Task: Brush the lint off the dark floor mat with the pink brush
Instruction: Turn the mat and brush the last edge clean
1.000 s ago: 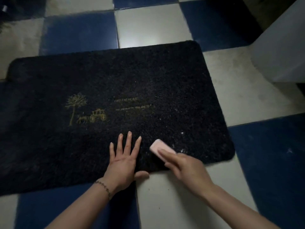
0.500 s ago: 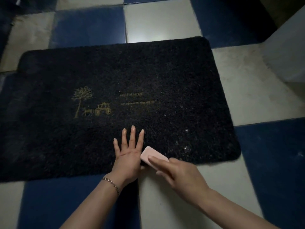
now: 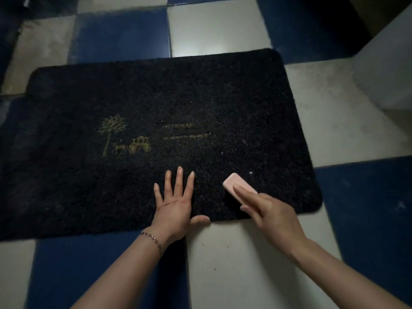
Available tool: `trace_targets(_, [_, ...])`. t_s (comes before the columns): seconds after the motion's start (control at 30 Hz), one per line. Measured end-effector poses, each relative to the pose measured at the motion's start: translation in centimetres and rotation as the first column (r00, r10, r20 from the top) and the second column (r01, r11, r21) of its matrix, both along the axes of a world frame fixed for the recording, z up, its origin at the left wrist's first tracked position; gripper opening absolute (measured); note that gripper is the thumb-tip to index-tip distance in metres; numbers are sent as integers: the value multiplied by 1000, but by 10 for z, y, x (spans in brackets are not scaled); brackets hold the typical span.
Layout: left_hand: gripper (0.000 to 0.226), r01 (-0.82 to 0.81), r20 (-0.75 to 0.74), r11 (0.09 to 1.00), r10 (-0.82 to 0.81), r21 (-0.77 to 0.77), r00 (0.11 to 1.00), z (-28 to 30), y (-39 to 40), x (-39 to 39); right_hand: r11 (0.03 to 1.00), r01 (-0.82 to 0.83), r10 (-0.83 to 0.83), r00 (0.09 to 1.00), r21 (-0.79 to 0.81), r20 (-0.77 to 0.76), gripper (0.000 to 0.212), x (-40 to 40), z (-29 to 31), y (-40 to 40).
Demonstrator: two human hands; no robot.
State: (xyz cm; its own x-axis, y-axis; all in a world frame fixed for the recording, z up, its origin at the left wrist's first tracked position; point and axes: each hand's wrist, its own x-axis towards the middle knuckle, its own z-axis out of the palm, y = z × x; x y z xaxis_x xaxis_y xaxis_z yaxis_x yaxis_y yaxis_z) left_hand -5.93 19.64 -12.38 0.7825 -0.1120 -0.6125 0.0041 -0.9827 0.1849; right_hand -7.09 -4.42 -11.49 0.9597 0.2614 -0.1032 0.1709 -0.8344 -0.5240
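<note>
A dark shaggy floor mat (image 3: 156,103) with a gold tree-and-carriage print lies on the checkered floor. My left hand (image 3: 175,204) presses flat on the mat's near edge, fingers straight and spread. My right hand (image 3: 270,214) holds the pink brush (image 3: 236,182) down on the mat's near right part, fingers laid along its top. White lint specks (image 3: 250,173) dot the pile just beyond the brush and toward the mat's right side.
Blue and white floor tiles (image 3: 234,264) surround the mat. A pale wall or cabinet side (image 3: 388,70) rises at the far right. Small dark crumbs lie on the white tile near my wrists.
The brush has swept right, away from my left hand, after having been pulled left next to it half a second ago. My left hand stays pressed on the mat.
</note>
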Motion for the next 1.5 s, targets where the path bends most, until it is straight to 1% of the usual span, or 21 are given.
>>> trace_targets(0.07, [120, 2, -1, 1000, -2, 23, 1000, 0, -3, 0, 997, -76, 76, 997, -25, 3, 48, -16, 1, 16])
trace_targets(0.13, [125, 14, -15, 998, -13, 63, 1000, 1, -5, 1, 989, -148, 148, 989, -14, -11, 49, -32, -2, 38])
trace_targets(0.2, [126, 14, -31, 996, -11, 83, 999, 1, -6, 2, 986, -167, 167, 985, 14, -31, 50, -42, -4, 59])
trace_targets(0.3, [125, 10, -21, 998, -9, 59, 1000, 1, -4, 2, 989, -122, 129, 988, 82, -82, 50, -42, -5, 62])
trace_targets(0.4, [128, -4, 1, 1000, 4, 28, 1000, 1, -4, 0, 995, -99, 100, 995, 27, -30, 50, -40, -7, 26])
trace_targets(0.5, [133, -4, 21, 999, 4, 32, 1000, 2, -5, -2, 999, -9, 8, 1000, -34, -29, 54, -43, -5, -15])
trace_targets(0.57, [134, -2, 15, 1000, 2, 30, 1000, 3, -5, -1, 999, 46, -47, 997, -20, -62, 59, -45, -4, -26])
trace_targets(0.67, [136, -6, 21, 999, 4, 52, 1000, 6, -8, 0, 996, 83, -80, 994, 30, -80, 54, -45, 2, -18])
trace_targets(0.73, [136, 4, 63, 998, -8, 60, 998, 7, -14, -1, 1000, 24, -23, 998, 14, -61, 51, -48, 7, -4])
trace_targets(0.8, [127, 12, 86, 1000, -14, 22, 996, 6, -18, -4, 999, -51, 51, 998, 6, -46, 50, -46, 7, 15])
trace_targets(0.9, [113, 30, 94, 1000, -30, 4, 995, 2, -18, -5, 989, -147, 147, 988, 8, -53, 49, -35, 2, 38])
trace_targets(0.97, [114, 30, 109, 999, -29, -9, 994, 0, -15, -6, 982, -186, 186, 983, -41, -9, 48, -26, -1, 31])
trace_targets(1.03, [120, 8, 115, 999, -2, -47, 993, -1, -13, -7, 987, -154, 153, 988, -55, -7, 48, -23, -5, 10])
trace_targets(1.13, [125, 0, 124, 998, 7, -62, 992, -2, -14, -8, 1000, -14, 13, 999, -22, -32, 49, -28, -8, -24])
trace_targets(1.2, [126, -4, 132, 998, 13, -68, 991, -3, -13, -8, 998, 59, -59, 998, -9, -34, 55, -29, -5, -33])
trace_targets(1.27, [126, -4, 132, 998, 13, -70, 991, -3, -13, -9, 996, 86, -86, 995, 2, -50, 59, -30, -1, -32])
trace_targets(1.33, [126, -4, 139, 998, 14, -66, 990, -3, -15, -9, 999, 47, -47, 998, 11, -39, 59, -31, 3, -22])
trace_targets(1.5, [118, 5, 130, 999, 1, -39, 992, -4, -14, -8, 992, -128, 128, 991, -11, -37, 55, -31, 3, 37])
